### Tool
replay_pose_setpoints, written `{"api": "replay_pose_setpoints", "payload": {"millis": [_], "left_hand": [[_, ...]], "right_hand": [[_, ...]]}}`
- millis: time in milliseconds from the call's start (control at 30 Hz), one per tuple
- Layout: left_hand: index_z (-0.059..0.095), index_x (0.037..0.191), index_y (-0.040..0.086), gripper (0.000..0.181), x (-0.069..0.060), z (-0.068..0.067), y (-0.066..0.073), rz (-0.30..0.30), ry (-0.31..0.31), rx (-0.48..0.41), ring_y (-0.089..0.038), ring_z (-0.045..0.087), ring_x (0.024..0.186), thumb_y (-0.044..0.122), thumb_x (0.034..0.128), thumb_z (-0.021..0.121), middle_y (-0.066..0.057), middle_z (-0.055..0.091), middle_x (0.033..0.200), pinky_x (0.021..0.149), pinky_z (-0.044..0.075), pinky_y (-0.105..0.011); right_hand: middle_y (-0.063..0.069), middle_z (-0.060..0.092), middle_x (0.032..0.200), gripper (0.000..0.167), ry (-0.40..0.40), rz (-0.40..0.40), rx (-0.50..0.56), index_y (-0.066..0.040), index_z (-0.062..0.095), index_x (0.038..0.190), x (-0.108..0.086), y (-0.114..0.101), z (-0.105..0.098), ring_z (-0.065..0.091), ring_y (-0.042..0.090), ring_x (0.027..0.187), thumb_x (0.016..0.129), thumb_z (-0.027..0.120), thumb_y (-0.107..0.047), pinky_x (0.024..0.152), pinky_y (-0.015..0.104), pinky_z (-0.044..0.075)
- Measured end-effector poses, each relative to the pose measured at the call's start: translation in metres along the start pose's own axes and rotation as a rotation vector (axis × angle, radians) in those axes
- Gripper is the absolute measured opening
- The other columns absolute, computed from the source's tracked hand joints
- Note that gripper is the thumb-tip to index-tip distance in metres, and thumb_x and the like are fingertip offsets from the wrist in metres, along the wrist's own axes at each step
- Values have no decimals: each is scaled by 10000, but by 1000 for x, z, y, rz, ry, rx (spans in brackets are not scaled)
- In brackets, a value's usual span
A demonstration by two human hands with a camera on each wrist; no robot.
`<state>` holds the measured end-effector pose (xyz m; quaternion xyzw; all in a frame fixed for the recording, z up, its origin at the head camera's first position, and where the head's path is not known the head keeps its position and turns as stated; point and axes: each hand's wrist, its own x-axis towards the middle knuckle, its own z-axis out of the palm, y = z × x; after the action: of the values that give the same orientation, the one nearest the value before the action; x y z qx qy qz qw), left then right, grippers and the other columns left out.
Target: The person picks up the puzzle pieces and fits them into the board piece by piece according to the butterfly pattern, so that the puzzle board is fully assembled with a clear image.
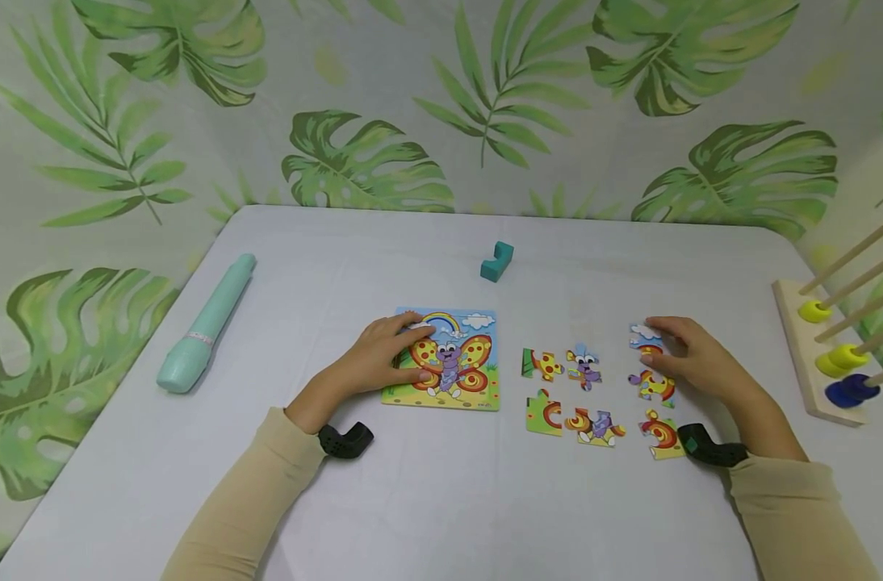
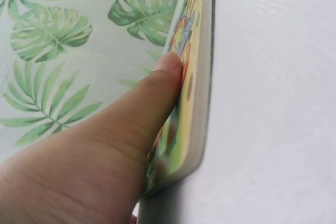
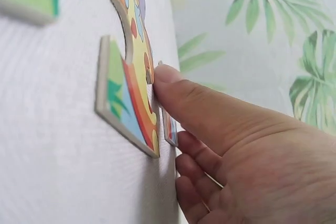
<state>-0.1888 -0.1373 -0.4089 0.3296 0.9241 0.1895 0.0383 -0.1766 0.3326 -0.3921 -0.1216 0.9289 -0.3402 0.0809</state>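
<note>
My left hand [image 1: 379, 349] rests on the left side of a square butterfly picture board [image 1: 449, 359], thumb and fingers spread over its face. In the left wrist view the thumb presses the printed face beside the board's thick edge. At the right, my right hand [image 1: 696, 355] pinches a puzzle piece [image 1: 643, 332] with a cloud on it between thumb and index finger. Just below it lies a yellow-winged piece [image 1: 658, 391], close to the thumb, and farther down a piece with a red spiral [image 1: 661, 436]. Part of the pinched piece is hidden by the hand.
Between the hands lie more puzzle pieces [image 1: 585, 367], several in all. A teal block [image 1: 496, 262] is farther back. A mint-green microphone-shaped toy [image 1: 207, 323] lies at the left. Along the right edge stands a wooden peg rack [image 1: 812, 355] with coloured rings.
</note>
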Motion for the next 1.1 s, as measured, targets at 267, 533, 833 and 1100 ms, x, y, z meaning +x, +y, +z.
{"api": "replay_pose_setpoints", "payload": {"millis": [267, 533, 833, 1100], "left_hand": [[372, 1383, 223, 692, 0, 0, 0, -8, -8, -6, -267, 243, 1277, 542, 802, 568, -54, 266, 1416, 1037, 139, -448], [373, 1383, 220, 690, 0, -1, 1, -11, -9, -9, -272, 234, 1282, 544, 804, 564, -56, 266, 1417, 1036, 135, -458], [374, 1383, 215, 686, -1, -2, 2, -15, -12, -10, -275, 236, 1281, 527, 806, 575, -62, 267, 1419, 1037, 137, -454], [376, 1382, 208, 676, 0, -2, 2, -5, -9, -14, -283, 241, 1277, 511, 813, 578, -68, 272, 1415, 1034, 139, -465]], "right_hand": [[318, 326, 1207, 634, 37, 31, -102, 82, 409, 1276, 0, -1, 1, 304, 470, 1104, 834, 641, -310, 878, 627, 255], [252, 356, 1194, 534, 189, 23, -53, 9, 448, 1260, -2, -22, 1, 451, 407, 968, 846, 628, -276, 767, 506, 401], [117, 418, 1239, 501, 258, -142, -27, -71, 494, 1243, 0, -79, 9, 449, 237, 904, 796, 690, -182, 725, 400, 377], [46, 452, 1207, 532, 239, -404, -7, -103, 521, 1234, 14, -138, 31, 459, 167, 884, 746, 732, -120, 712, 346, 397]]}}
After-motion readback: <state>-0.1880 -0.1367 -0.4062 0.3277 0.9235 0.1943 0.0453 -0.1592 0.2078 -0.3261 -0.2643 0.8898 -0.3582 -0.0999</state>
